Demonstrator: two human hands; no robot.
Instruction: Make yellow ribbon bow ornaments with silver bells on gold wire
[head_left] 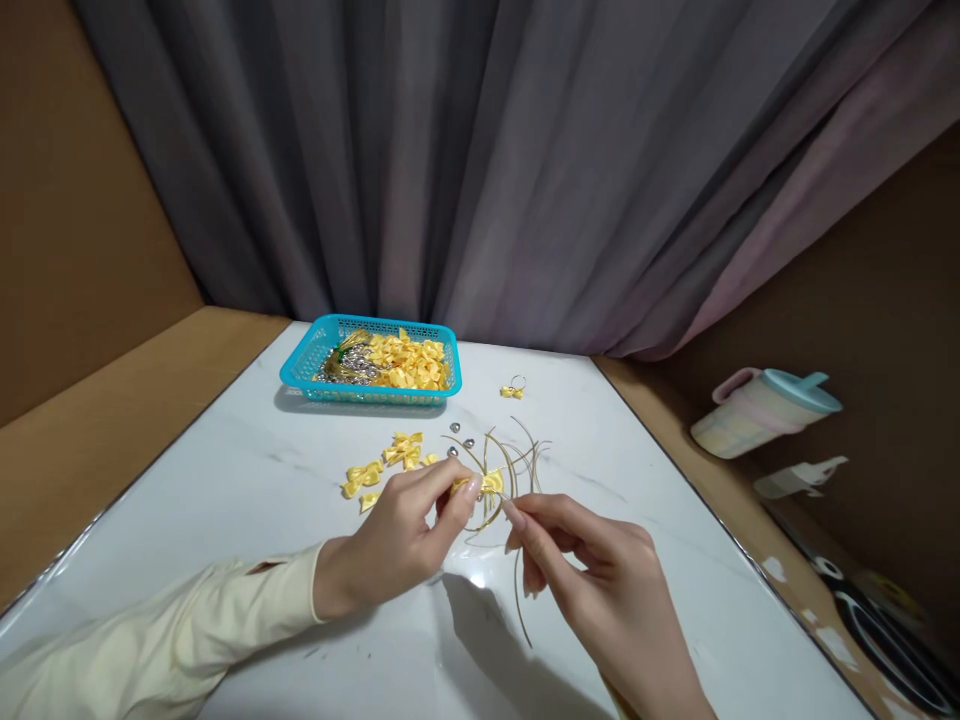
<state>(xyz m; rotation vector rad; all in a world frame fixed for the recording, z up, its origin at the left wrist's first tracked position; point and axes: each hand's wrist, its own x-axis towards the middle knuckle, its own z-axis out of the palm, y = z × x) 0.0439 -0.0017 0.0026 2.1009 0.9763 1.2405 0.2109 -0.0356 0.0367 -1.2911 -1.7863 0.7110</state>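
My left hand (405,525) pinches a yellow satin bow (492,484) between thumb and forefinger, just above the white tabletop. A thin gold cord (523,605) is pinched by the fingertips of my right hand (600,565); it curves around beside the bow. Where cord and bow meet is partly hidden by my fingers. More gold cords (535,450) lie loose behind my hands. Left of them are several yellow bows (403,450) and a few small silver bells (454,427). Farther back lies a bow attached to a small loop (513,391).
A blue plastic basket (367,394) at the back holds yellow bows, silver bells and gold cord. To the right, off the white top, are a lidded tumbler (742,425), a small white bottle (795,480) and black-handled scissors (885,640). Grey curtains (450,150) hang behind.
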